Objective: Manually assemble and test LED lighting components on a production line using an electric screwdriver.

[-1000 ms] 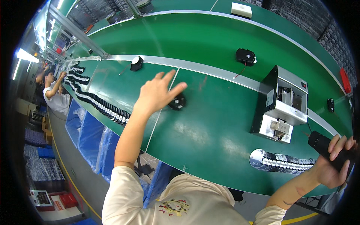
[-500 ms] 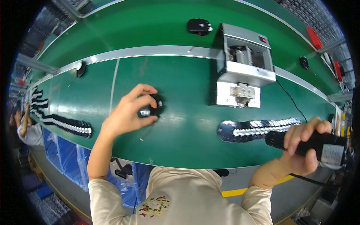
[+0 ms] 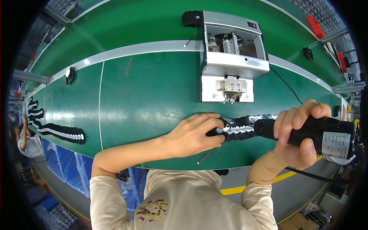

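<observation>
My left hand is closed round a small black rounded part, pressing it against the left end of the row of overlapping black-and-silver discs. A thin lead trails from beneath that hand onto the bench. In my right hand lies a thick black corded electric screwdriver with a pale label; its narrower end points left, over the disc row. The fingers of my left hand hide most of the part they hold.
A metal bench machine stands beyond my hands, its cable running right. Beside it sits a black part with a red lead. Another disc row lies far left on the green bench, near another person.
My left hand has carried the black part rightward across the bench to the disc row. My right hand still grips the screwdriver. The view has shifted slightly.
</observation>
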### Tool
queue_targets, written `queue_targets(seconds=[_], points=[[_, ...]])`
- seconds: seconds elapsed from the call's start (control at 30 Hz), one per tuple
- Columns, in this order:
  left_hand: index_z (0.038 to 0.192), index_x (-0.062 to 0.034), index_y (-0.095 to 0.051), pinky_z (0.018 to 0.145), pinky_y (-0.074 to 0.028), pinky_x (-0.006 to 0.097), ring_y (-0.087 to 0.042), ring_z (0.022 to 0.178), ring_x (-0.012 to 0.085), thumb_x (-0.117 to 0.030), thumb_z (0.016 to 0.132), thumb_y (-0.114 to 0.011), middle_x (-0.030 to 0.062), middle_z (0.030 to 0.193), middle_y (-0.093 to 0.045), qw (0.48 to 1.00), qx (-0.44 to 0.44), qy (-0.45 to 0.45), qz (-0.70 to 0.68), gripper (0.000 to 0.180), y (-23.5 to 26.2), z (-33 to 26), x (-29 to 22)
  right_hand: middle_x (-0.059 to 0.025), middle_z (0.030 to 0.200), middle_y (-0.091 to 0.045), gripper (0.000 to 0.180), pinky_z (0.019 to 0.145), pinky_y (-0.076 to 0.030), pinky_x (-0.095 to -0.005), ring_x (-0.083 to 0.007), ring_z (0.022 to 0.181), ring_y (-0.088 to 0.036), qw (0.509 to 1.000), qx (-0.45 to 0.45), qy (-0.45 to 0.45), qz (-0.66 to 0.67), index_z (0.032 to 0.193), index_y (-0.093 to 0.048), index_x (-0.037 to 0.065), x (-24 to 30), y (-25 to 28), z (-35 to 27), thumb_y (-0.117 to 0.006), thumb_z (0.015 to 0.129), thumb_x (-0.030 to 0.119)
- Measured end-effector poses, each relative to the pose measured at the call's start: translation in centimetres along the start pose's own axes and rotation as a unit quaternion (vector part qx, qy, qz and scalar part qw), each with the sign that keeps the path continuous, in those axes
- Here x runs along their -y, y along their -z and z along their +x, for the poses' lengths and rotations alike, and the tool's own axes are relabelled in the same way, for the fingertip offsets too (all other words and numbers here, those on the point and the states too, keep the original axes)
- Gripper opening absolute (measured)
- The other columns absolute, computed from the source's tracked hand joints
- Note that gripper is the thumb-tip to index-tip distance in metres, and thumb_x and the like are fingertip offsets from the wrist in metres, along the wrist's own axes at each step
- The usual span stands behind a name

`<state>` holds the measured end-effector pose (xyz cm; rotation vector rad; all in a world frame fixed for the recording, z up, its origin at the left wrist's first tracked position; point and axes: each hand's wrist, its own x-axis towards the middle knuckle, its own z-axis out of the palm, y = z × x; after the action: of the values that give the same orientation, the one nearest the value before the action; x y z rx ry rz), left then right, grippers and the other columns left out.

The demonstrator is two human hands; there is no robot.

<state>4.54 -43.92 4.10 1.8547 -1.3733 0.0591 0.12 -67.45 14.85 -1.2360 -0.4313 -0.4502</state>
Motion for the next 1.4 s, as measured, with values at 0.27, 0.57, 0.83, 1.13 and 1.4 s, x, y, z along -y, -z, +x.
queue_targets(seconds=[0.27,0.57,0.83,1.13,1.4], points=[[0.097,-0.0138,-0.070,0.088,-0.053,0.039,-0.061,0.115,0.0296,-0.019,0.073,-0.074,0.0073,0.117,-0.062,0.996,0.011,-0.043,0.079,0.025,-0.2,0.1,0.3,-0.0146,0.103,-0.056,0.065,0.059,-0.053,-0.0334,-0.0193,0.061,-0.060,0.999,0.046,-0.030,0.000,0.130,-0.043,0.006,0.3,1.0,-0.3,-0.080,0.077,0.010],[0.103,-0.0141,-0.072,0.087,-0.054,0.043,-0.056,0.121,0.0339,-0.015,0.077,-0.075,0.0098,0.122,-0.058,0.996,0.083,-0.018,-0.027,0.027,0.4,0.7,0.9,-0.0124,0.090,-0.058,0.065,0.061,-0.052,-0.0373,-0.0206,0.062,-0.060,0.986,0.155,-0.053,-0.018,0.124,-0.042,0.008,0.1,2.0,-0.1,-0.085,0.076,0.013],[0.096,-0.0118,-0.064,0.096,-0.050,0.046,-0.052,0.121,0.0359,-0.011,0.077,-0.065,0.0117,0.124,-0.054,0.999,0.041,-0.015,0.004,0.020,-1.7,-0.2,0.8,-0.0049,0.075,-0.055,0.057,0.057,-0.047,-0.0346,-0.0180,0.058,-0.055,1.000,0.017,-0.002,0.002,0.132,-0.040,0.010,-0.6,-1.4,0.9,-0.073,0.086,0.019],[0.095,-0.0129,-0.063,0.094,-0.050,0.045,-0.053,0.117,0.0356,-0.010,0.077,-0.064,0.0118,0.124,-0.053,0.999,0.040,-0.021,-0.009,0.018,-1.6,-0.5,1.3,-0.0042,0.077,-0.047,0.053,0.058,-0.040,-0.0341,-0.0139,0.058,-0.046,0.998,0.030,0.047,-0.018,0.140,-0.041,0.004,-2.9,-2.6,5.5,-0.054,0.091,0.018],[0.095,-0.0119,-0.062,0.094,-0.049,0.045,-0.052,0.119,0.0354,-0.009,0.076,-0.064,0.0124,0.124,-0.052,0.998,0.065,-0.017,-0.006,0.019,-0.1,-1.2,1.5,-0.0047,0.074,-0.047,0.050,0.054,-0.041,-0.0338,-0.0136,0.053,-0.045,0.998,-0.017,0.019,-0.057,0.135,-0.046,0.004,-3.7,-3.5,5.6,-0.054,0.088,0.016]])
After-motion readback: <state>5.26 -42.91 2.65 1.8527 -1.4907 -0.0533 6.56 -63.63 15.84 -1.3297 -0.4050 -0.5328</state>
